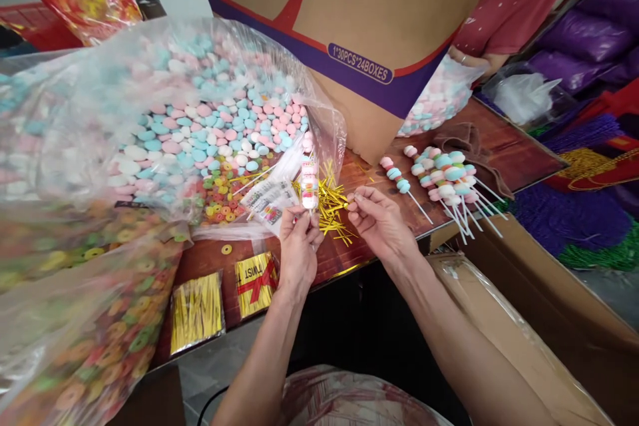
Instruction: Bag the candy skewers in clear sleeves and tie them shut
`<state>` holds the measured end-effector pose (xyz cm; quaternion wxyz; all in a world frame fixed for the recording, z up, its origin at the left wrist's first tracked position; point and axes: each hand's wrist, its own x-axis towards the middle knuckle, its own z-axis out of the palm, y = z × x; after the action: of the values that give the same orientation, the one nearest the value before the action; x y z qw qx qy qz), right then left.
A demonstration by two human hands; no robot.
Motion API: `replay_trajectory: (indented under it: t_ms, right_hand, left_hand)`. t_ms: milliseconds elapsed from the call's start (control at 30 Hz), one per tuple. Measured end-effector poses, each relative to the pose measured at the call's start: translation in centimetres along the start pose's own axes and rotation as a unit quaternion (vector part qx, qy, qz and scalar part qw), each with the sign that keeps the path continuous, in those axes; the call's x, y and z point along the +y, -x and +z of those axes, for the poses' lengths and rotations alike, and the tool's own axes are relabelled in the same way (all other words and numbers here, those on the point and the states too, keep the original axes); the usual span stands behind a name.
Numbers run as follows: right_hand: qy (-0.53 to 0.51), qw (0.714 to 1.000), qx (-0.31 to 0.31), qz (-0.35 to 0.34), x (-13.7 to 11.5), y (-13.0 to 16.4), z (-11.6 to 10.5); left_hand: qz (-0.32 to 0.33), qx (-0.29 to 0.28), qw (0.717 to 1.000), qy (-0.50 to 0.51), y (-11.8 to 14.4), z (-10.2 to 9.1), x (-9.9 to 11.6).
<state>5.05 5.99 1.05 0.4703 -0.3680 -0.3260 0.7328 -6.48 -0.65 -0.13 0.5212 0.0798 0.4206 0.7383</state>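
Note:
My left hand (pixel 298 239) is closed around the lower end of a candy skewer (pixel 309 180), which stands upright in a clear printed sleeve. Its stacked candies are pink, white and pale blue. To the right, the fingertips of my right hand (pixel 377 219) are pinched together at the edge of a pile of loose gold twist ties (pixel 332 206), apparently on one tie. Printed plastic sleeves (pixel 272 200) lie left of the skewer, with white sticks near them. Several finished-looking candy skewers (pixel 449 176) lie on the table (pixel 344 259) to the right, unwrapped.
A large clear bag of pastel candies (pixel 219 126) spreads over the left, beside a bag of ring candies (pixel 114 346). Packs of twist ties (pixel 197 313) lie at the front edge. A tall carton (pixel 349 26) stands behind. Another person's hand (pixel 466 58) holds a candy bag.

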Motion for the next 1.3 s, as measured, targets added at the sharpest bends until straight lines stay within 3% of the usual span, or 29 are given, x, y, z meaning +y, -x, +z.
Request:
replay_trajectory:
  t_ms: [100,300,433,600,767,1033,1300]
  right_hand:
    - [0.005,1.000,-0.007,-0.008,0.7,1.1,0.8]
    - [0.159,0.966,0.078,-0.189,2.5,2.9,1.0]
    - [0.207,0.950,0.084,-0.219,2.0,3.4,0.6]
    - [0.252,0.935,0.080,-0.237,2.3,3.7,0.3]
    - [0.275,0.932,0.068,-0.227,3.2,3.8,-0.7]
    - [0.313,0.934,0.007,-0.173,2.9,4.4,-1.3]
    - [0.207,0.975,-0.013,-0.077,2.2,3.2,-1.4]
  left_hand:
    - [-0.026,-0.027,0.999,0.013,0.5,0.5,-0.4]
    - [-0.089,-0.091,0.990,0.057,1.8,0.9,-0.7]
    - [-0.118,-0.102,0.984,0.088,2.1,0.9,-0.9]
    - [-0.087,-0.101,0.989,0.060,2.2,0.9,-1.4]
    - [-0.069,-0.090,0.993,0.038,2.3,0.8,-1.5]
    - [-0.100,-0.077,0.991,0.052,2.2,0.6,-1.6]
    - [-0.095,-0.091,0.991,0.014,2.4,0.8,-1.4]
